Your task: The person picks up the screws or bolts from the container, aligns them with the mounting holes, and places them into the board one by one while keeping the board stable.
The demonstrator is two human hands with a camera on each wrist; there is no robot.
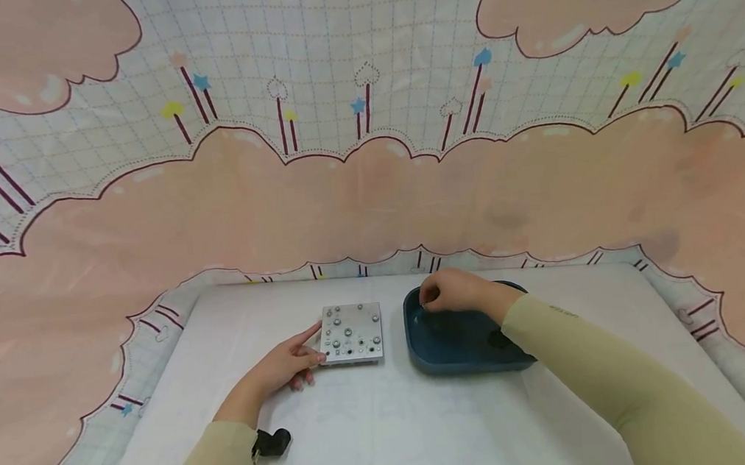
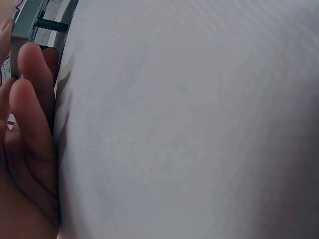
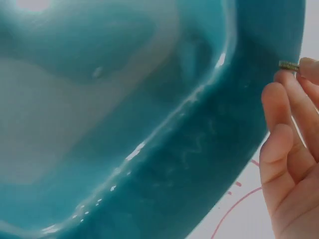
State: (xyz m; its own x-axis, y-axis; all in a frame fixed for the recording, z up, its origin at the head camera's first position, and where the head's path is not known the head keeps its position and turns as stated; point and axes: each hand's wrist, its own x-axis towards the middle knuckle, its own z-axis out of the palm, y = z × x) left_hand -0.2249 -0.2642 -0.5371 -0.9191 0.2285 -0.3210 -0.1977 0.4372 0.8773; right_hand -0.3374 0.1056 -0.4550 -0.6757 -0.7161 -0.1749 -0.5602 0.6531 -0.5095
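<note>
A square silver metal plate (image 1: 369, 332) with several screws in its top lies left of a dark blue tray (image 1: 477, 365). My left hand (image 1: 284, 363) holds the plate by its left edge, thumb at the near corner and index finger along the side. Beneath the plate, a threaded screw end (image 2: 52, 25) sticks out in the left wrist view, close to the fingers (image 2: 31, 104). Over the tray's left part, my right hand (image 1: 454, 289) pinches a small brass-coloured screw (image 3: 288, 65) between thumb and index finger. The screw's other end is hidden by the fingertips.
Both things stand on a white table (image 1: 377, 439). A cloud-patterned curtain (image 1: 369, 196) hangs behind and around it. A black wrist camera (image 1: 273, 442) sits at the left cuff. The right forearm covers the tray's right side.
</note>
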